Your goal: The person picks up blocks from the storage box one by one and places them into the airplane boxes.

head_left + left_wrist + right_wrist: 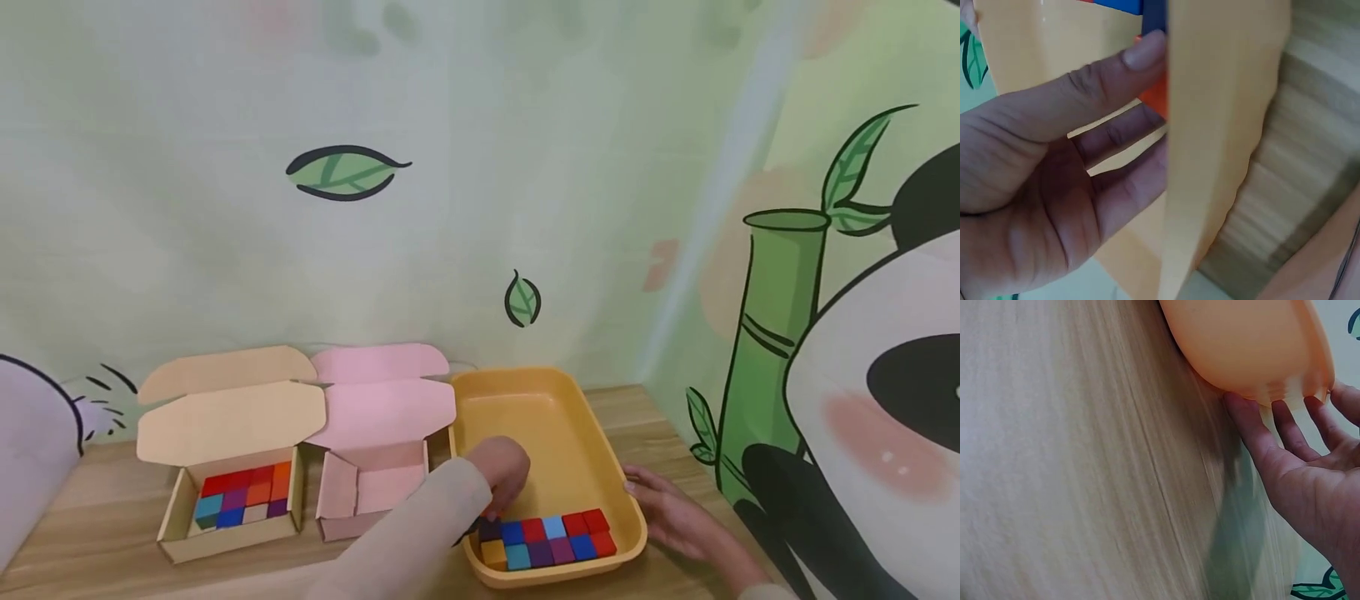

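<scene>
My left hand [504,471] reaches into the yellow tray [551,379] at its left wall. In the left wrist view the thumb and fingers of that hand [1066,137] pinch an orange block [1155,97], partly hidden by the tray wall [1222,94], beside a dark block [1154,17]. Two rows of coloured blocks line the tray's near end, among them a light blue block [553,527] and a yellow block [493,554]. My right hand [675,515] touches the tray's right side; the right wrist view shows its spread fingers [1297,440] against the outer wall [1247,344].
Left of the tray stands an open pink box [390,487] with no blocks visible inside. Farther left, an open tan box [225,546] holds several coloured blocks [234,498]. Both lids lean back towards a printed backdrop [450,233]. Wooden tabletop [97,533] lies beneath.
</scene>
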`<action>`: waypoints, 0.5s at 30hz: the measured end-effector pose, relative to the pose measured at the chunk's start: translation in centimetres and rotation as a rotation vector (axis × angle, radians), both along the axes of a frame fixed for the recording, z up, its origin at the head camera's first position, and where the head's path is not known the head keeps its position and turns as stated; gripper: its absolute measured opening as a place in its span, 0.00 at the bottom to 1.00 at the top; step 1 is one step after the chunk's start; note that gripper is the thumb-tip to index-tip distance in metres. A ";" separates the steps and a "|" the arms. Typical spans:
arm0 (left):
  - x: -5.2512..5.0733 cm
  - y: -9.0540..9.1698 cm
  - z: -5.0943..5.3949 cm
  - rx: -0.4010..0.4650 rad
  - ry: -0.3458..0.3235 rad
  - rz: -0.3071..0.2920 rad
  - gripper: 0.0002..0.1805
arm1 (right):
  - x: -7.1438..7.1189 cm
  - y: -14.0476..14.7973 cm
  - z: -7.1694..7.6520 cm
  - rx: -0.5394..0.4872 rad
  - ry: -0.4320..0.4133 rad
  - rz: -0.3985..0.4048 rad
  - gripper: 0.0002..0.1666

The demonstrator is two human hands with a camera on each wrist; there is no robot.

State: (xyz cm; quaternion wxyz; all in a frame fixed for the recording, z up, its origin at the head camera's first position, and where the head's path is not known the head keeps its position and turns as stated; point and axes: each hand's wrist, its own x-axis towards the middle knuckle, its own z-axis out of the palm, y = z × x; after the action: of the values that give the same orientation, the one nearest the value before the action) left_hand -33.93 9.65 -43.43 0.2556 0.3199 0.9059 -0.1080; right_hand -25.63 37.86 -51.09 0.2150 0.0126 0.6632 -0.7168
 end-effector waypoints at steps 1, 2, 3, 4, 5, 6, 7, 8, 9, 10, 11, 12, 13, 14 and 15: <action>-0.2 0.0 -0.1 0.000 -0.018 -0.001 0.11 | 0.0 0.0 0.0 0.002 0.000 -0.001 0.41; -0.4 -0.1 -0.2 0.004 -0.030 -0.002 0.11 | 0.1 0.0 0.0 0.002 0.000 -0.003 0.41; -0.5 -0.1 -0.4 0.008 -0.036 0.002 0.11 | 0.1 -0.1 0.0 0.002 0.001 0.000 0.42; -0.7 -0.2 -0.5 -0.003 -0.048 -0.007 0.11 | 0.1 -0.1 -0.1 0.001 0.002 0.004 0.42; -0.9 -0.2 -0.6 -0.021 -0.050 -0.034 0.11 | 0.1 -0.1 -0.1 0.003 0.001 0.005 0.42; -1.0 -0.1 -0.6 -0.029 -0.053 -0.037 0.10 | 0.1 -0.1 0.0 0.005 0.000 0.004 0.42; -1.1 -0.1 -0.6 -0.041 -0.057 -0.044 0.09 | 0.1 -0.1 0.0 0.007 -0.001 0.002 0.42; -1.2 -0.1 -0.6 -0.058 -0.053 -0.050 0.09 | 0.1 -0.2 0.1 0.010 0.001 0.002 0.42; -1.2 0.0 -0.5 -0.073 -0.054 -0.048 0.08 | 0.0 -0.2 0.1 0.014 0.002 -0.001 0.42; -1.3 0.0 -0.4 -0.093 -0.059 -0.056 0.08 | 0.0 -0.2 0.2 0.015 0.005 -0.001 0.42; -1.2 -0.1 -0.3 -0.101 -0.061 -0.056 0.07 | 0.0 -0.2 0.2 0.015 0.007 -0.001 0.41; -1.2 -0.1 -0.1 -0.103 -0.067 -0.053 0.07 | 0.0 -0.2 0.3 0.013 0.010 0.003 0.41; -1.3 -0.2 -0.1 -0.103 -0.074 -0.054 0.07 | 0.0 -0.2 0.3 0.012 0.014 0.004 0.41; -1.2 -0.3 0.0 -0.098 -0.078 -0.050 0.07 | 0.0 -0.2 0.4 0.010 0.017 0.007 0.41; -1.2 -0.3 0.0 -0.085 -0.083 -0.039 0.07 | 0.0 -0.2 0.4 0.006 0.017 0.011 0.41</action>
State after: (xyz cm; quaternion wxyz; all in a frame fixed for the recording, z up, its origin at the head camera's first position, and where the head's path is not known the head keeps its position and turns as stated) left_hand -35.14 9.30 -43.41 0.3042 0.3306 0.8827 -0.1381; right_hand -25.64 37.69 -50.71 0.2130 0.0035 0.6673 -0.7137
